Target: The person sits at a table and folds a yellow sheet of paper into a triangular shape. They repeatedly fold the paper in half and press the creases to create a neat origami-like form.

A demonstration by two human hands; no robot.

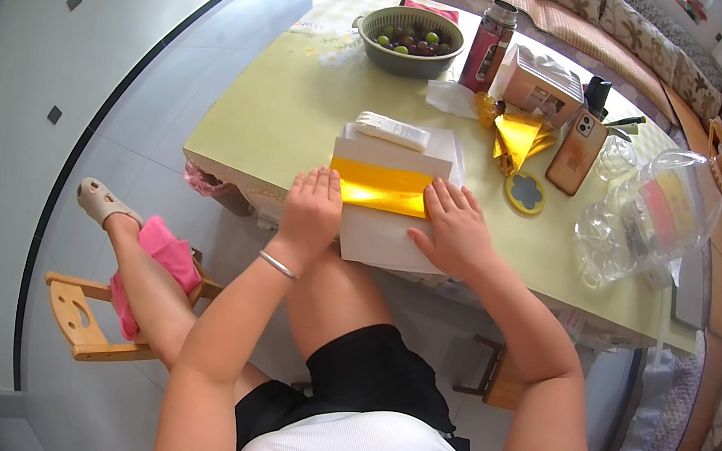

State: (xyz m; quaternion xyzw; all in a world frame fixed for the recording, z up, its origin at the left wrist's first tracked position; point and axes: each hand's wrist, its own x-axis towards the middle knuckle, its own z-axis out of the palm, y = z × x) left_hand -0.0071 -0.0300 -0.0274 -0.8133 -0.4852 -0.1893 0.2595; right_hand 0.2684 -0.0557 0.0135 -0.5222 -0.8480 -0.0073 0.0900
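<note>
A sheet of grey-white paper with a shiny gold foil band (383, 188) lies at the table's near edge, on top of white sheets (382, 240). My left hand (314, 206) presses on the band's left end, its fingers side by side and fairly flat. At the right end rests my right hand (457, 229), fingers laid flat and thumb apart on the white sheets. Neither hand grips anything that I can see. Just beyond the foil is a slim white packet (392, 130).
On the table (256, 114) stand a grey-green basket of grapes (409, 41), a dark red thermos (489, 46), a tissue box (541, 89), folded gold paper (518, 140), a yellow flower-shaped object (525, 194), a phone (577, 153) and a clear plastic bag (655, 215). A wooden chair (85, 328) is lower left.
</note>
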